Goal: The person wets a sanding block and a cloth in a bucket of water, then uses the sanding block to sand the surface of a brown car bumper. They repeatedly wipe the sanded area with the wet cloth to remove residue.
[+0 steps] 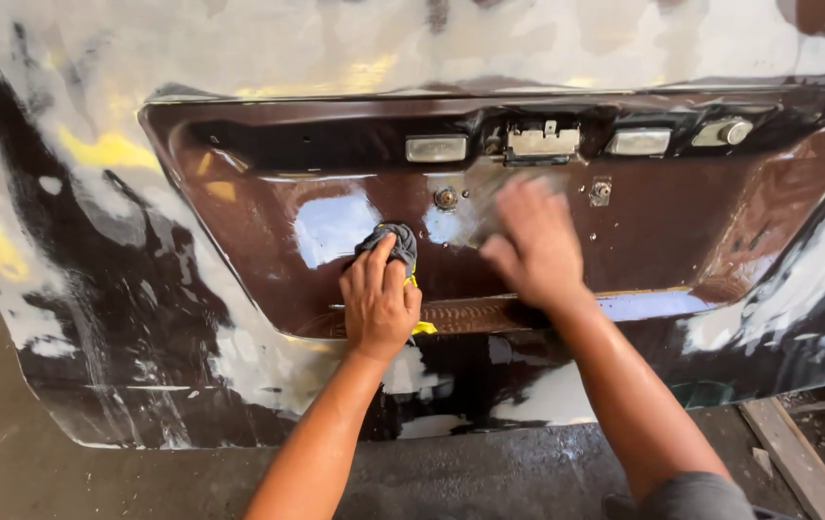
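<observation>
- Head view: a wet brown car panel (268, 241), patchy with grey filler, stands over a damp concrete floor (8, 462).
- Left hand (379, 303) curls tight around a dark sanding pad (395, 239), pressed on the recess.
- Right hand (533, 246), fingers spread flat on the panel, is blurred; wooden plank (798, 457) cut off at the corner.

This is a car body repair workshop. A brown tailgate panel (682, 241), sanded and patched with pale filler and wet, fills the view. Below the panel lies a rough, damp concrete floor (65, 472), with a wooden plank (798, 457) at its lower right.
</observation>
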